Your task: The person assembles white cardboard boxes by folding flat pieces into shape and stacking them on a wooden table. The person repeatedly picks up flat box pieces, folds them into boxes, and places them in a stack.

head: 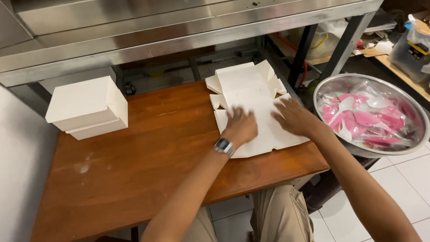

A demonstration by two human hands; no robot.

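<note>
At two o'clock on the wooden desk point(140, 158) I log a flat white carton blank point(252, 104); left hand point(240, 125) and right hand point(293, 116) press it flat, each grip spread, holding nothing. Folded boxes point(88, 107): ten o'clock.

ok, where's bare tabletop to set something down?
Free: the wooden table between the folded white boxes and the flat carton sheets, down to the near edge. Crowded: right end, where both hands, left and right, press the sheets beside the steel bowl.
</note>
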